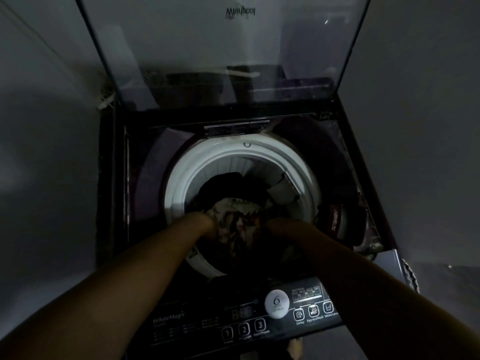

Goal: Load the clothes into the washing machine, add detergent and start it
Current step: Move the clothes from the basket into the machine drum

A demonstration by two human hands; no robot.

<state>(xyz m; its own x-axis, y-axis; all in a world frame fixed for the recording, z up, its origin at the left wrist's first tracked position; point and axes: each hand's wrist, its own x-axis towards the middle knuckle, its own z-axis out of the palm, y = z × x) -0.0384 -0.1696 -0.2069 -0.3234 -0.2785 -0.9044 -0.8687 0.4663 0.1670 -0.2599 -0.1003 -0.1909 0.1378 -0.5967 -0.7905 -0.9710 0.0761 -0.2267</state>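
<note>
Around the machine, plain grey walls (415, 126) close off a dim room, as I see it through the head camera. Centre: a dark top-loading washing machine (114, 178), its tinted transparent lid (207, 61) standing raised against the back wall. Below the lid, a white plastic drum ring (179, 183) frames the tub opening. Nearest me lies the black control panel (197, 318) with numbered buttons and a round white badge. Inside the tub, a black garment (223, 185) lies behind a pale, dark-patterned cloth bundle (239, 216) at the near rim. My left hand (206, 223) and right hand (276, 227) are buried to the wrist in the bundle's two sides. The fabric hides all fingers, so I cannot tell their grip.
</note>
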